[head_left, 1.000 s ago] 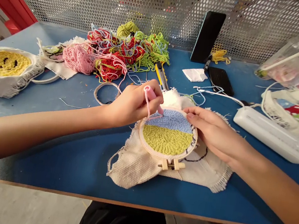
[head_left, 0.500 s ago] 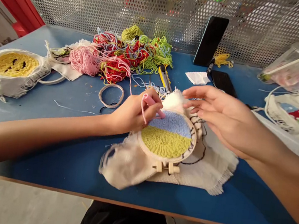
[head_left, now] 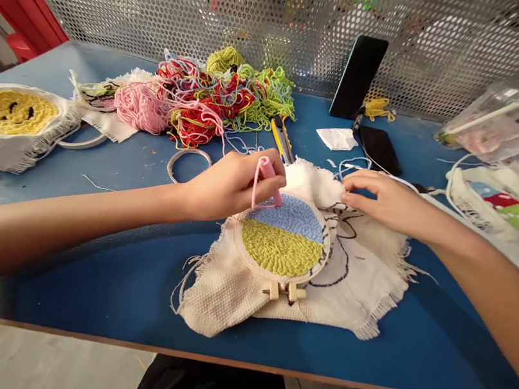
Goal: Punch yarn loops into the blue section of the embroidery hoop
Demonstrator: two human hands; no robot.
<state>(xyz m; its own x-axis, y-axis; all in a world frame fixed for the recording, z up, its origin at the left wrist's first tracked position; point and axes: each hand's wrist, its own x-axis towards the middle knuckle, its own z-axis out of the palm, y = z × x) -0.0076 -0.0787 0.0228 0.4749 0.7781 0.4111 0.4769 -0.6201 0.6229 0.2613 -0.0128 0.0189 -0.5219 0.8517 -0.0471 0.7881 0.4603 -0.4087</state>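
My left hand (head_left: 246, 183) is closed around a pink punch needle (head_left: 267, 171), with pink yarn looping from its top. Its lower end meets the light blue part of the looped-yarn work in a round embroidery hoop (head_left: 271, 279). The lower half of that work is yellow-green (head_left: 280, 250). Cream cloth (head_left: 341, 298) with frayed edges and dark drawn lines spreads around the hoop, whose screw faces me. At the cloth's far right edge, my right hand (head_left: 380, 198) has its thumb and fingers bent onto the fabric, seemingly pinching it; the fingertips are partly hidden.
Tangled yarn (head_left: 225, 98), a pink yarn ball (head_left: 141, 105) and a yellow cutter (head_left: 282, 136) lie behind. A phone (head_left: 360, 76) leans on the perforated metal screen (head_left: 137, 1). Other yarn pieces lie left (head_left: 15, 112) and right (head_left: 502, 201), near a plastic cup (head_left: 498, 126).
My right hand has lowered from above the hoop onto the cloth's far right part, and the cloth there lies more spread out. My left hand stays at the hoop, with the punch needle more upright.
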